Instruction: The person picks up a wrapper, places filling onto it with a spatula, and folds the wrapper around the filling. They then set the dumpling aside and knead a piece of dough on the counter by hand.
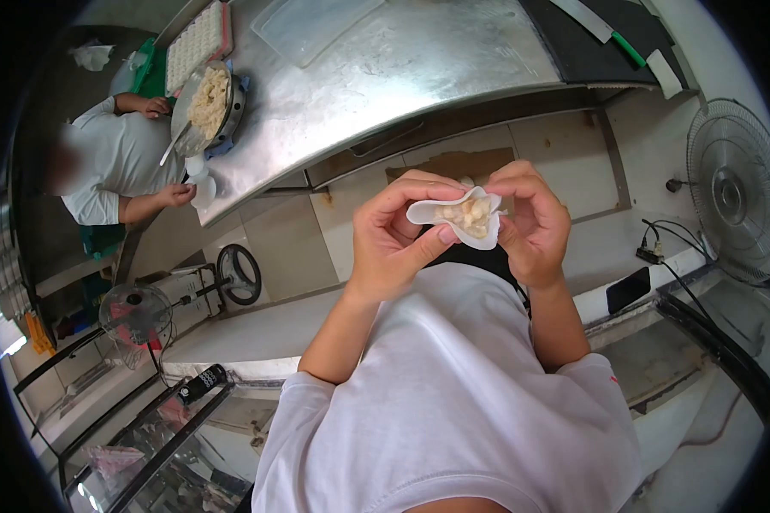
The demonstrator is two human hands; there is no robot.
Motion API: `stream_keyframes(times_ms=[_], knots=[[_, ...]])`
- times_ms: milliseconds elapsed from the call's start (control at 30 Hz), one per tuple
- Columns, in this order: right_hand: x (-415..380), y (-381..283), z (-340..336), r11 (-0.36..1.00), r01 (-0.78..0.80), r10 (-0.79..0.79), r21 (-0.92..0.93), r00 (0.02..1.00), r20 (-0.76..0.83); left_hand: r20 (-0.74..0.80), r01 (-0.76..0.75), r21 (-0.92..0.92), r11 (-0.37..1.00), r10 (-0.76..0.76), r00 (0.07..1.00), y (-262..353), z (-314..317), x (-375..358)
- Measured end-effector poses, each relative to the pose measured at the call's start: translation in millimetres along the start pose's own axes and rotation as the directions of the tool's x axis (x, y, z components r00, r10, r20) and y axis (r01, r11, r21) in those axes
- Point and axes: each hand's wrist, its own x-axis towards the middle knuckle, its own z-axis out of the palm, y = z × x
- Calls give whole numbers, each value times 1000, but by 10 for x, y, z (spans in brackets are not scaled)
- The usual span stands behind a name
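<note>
A round white dumpling wrapper (423,211) is held up in front of my chest, its sides partly folded upward. Pale, chunky filling (470,214) lies in its middle. My left hand (395,231) pinches the wrapper's left side, with the thumb in front and the fingers behind. On the opposite edge, my right hand (530,224) presses the wrapper between thumb and fingertips. Some fingertips of both hands are hidden behind the wrapper.
A steel table (342,94) stands ahead. On it are a pan of filling (210,98), a tray (198,47), a clear plastic lid (308,26) and a green-handled knife (603,30). A co-worker (128,154) is at left. Fans (727,188) stand on both sides.
</note>
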Motion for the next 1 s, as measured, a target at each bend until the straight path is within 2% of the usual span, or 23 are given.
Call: stream_keyframes(times_ms=[167,233,367,433,467,500,533,600,733,767,833,867,933,967,1000], knots=[[-33,49,17,998,53,-55,-38,998,-37,15,-30,22,999,29,999,-24,19,13],[-45,63,41,997,71,-74,-34,995,-70,-103,167,-204,965,-191,976,-13,81,-24],[-47,85,64,995,84,-89,-57,992,-86,-143,117,-259,959,-158,977,-61,95,2],[-52,99,68,993,94,-101,-78,991,-89,-132,-29,-83,996,18,991,14,154,58],[-56,108,73,995,94,-95,-25,991,-95,-136,-30,-83,996,18,991,24,118,68],[-56,115,77,995,94,-90,29,991,-101,-30,-83,155,984,88,996,38,45,102],[-57,112,82,995,93,-90,30,991,-98,92,-156,376,913,130,987,52,-17,130],[-60,100,79,996,54,-46,74,993,-105,128,-185,422,887,143,981,70,-75,168],[-74,122,82,995,65,-57,73,993,-102,193,-269,532,803,194,962,110,-67,187],[-83,126,85,993,65,-55,93,992,-111,193,-268,532,803,194,962,97,-46,175],[-100,136,92,991,67,-53,113,991,-120,40,-154,386,910,150,988,43,0,148],[-111,142,97,990,61,-45,129,991,-128,40,-153,386,910,150,988,17,-31,141],[-112,138,114,988,57,-37,145,990,-137,191,-280,459,843,214,958,-27,-103,145],[-106,125,127,986,63,-42,156,991,-131,192,-280,458,844,213,958,-27,-83,143],[-105,118,134,983,68,-47,168,991,-125,108,-257,386,886,234,966,-17,-36,147]])
